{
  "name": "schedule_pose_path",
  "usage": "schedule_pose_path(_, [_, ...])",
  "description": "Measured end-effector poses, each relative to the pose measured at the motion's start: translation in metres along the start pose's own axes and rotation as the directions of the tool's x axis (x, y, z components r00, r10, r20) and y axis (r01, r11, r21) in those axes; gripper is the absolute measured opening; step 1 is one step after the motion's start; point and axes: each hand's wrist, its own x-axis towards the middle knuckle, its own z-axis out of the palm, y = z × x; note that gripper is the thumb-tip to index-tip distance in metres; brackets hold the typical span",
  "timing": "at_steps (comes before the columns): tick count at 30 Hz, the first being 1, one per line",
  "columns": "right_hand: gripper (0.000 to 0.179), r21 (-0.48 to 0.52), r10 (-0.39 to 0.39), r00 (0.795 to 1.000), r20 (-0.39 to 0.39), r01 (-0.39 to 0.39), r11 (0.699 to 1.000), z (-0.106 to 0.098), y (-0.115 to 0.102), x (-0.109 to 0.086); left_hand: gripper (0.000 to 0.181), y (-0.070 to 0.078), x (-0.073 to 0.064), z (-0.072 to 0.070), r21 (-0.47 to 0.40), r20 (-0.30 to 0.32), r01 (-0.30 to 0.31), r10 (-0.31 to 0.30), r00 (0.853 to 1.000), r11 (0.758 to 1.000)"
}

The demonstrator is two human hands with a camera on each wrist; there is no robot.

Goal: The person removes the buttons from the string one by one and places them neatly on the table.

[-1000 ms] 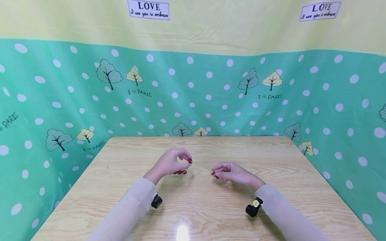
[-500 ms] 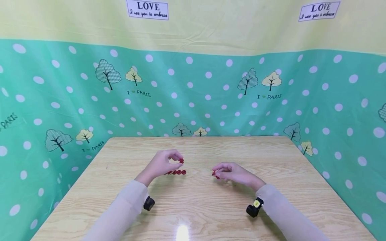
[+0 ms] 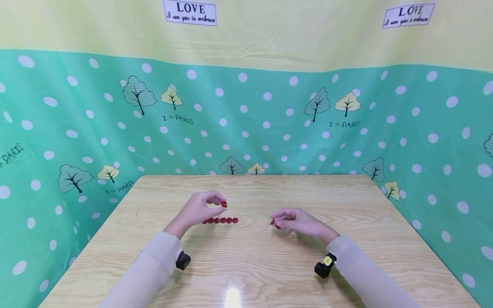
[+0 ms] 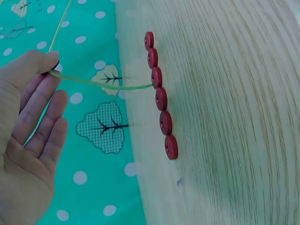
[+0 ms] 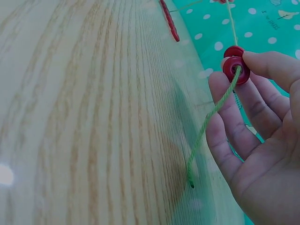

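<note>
Fingers (image 3: 211, 196) of the left hand (image 3: 195, 210): thumb and forefinger clamped on a small red piece (image 3: 224, 204), raised above the desk (image 3: 262, 265). Mostly hidden in my left wrist view; I cannot tell whether it is one button or several. Remaining fingers loosely bent, with nothing in them.

Row of red buttons (image 3: 223, 220): six, lying on the desk in a straight line, neighbours touching, just below and beside the left hand as I see it from the head.

Green string (image 4: 112, 87): leaves the left pinch in two lengths, one running up out of my left wrist view, one crossing to the row; whether its end touches a button I cannot tell.

Right hand (image 3: 299, 221): thumb and fingers clamped on two red buttons (image 5: 236, 70), one overlapping the other, well apart from the row. String comes out through the nearer button; its loose tail (image 5: 209, 117) hangs to a dark tip.

Black wrist camera (image 3: 322, 269): one, below the right wrist, by a pale sleeve (image 3: 366, 269).

Curtain (image 3: 246, 111), behind the desk, full width: green, white-dotted, tree-printed, yellow above.
</note>
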Motion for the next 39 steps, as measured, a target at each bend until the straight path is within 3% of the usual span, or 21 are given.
schedule_pose_path(7, [0.04,-0.014,0.008,1.0,-0.005,-0.008,1.0,0.0,-0.001,0.0,0.019,-0.004,-0.004,-0.007,0.009,-0.017,-0.015,0.015,1.0,1.0])
schedule_pose_path(18, [0.041,-0.037,0.017,1.0,-0.003,-0.017,0.999,-0.003,0.0,-0.002,0.018,-0.015,-0.007,-0.016,0.046,-0.033,0.044,-0.042,0.999,0.998])
schedule_pose_path(25, [0.041,-0.037,0.022,1.0,-0.008,-0.022,0.999,-0.004,0.0,-0.003,0.018,-0.026,-0.01,-0.021,0.066,-0.049,0.048,-0.045,0.998,0.997])
schedule_pose_path(39, [0.043,-0.038,0.032,0.999,-0.022,-0.033,0.999,-0.005,-0.001,-0.007,0.02,-0.035,-0.015,-0.027,0.057,-0.064,0.102,-0.098,0.993,0.993])
